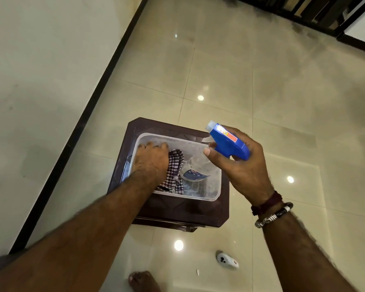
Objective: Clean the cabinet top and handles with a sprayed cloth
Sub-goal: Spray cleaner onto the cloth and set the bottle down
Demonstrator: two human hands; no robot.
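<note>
I hold the spray bottle (pixel 228 144) in my right hand (pixel 240 165), fingers curled round its neck and one fingertip near the trigger. The clear body hangs down over the tub (pixel 215 194). My left hand (pixel 150 161) reaches into the tub and rests on the checked cloth (pixel 175 165). Its fingers bend down over the cloth, but I cannot tell whether they grip it. The tub sits on the brown cabinet (pixel 177 211), covering most of the top.

Hazards from this position:

1. Overspray. The nozzle (pixel 211 125) points away from the cloth, up and to the left. A squeeze now likely wets the floor (pixel 240 81) or the wall (pixel 40 60), not the cloth. Wet tile beside my bare foot (pixel 143 281) is a slip risk.
2. Tub shift. Pulling the cloth against the tub wall may drag the light tub across the smooth top and off its edge.
3. Bottle snag. The hanging bottle body is close to the tub rim; lowering the hand could knock it.
4. Blocked surface. The top cannot be wiped until the tub is moved.
5. A small white device (pixel 228 260) lies on the floor near the foot; a step back may kick it.
</note>
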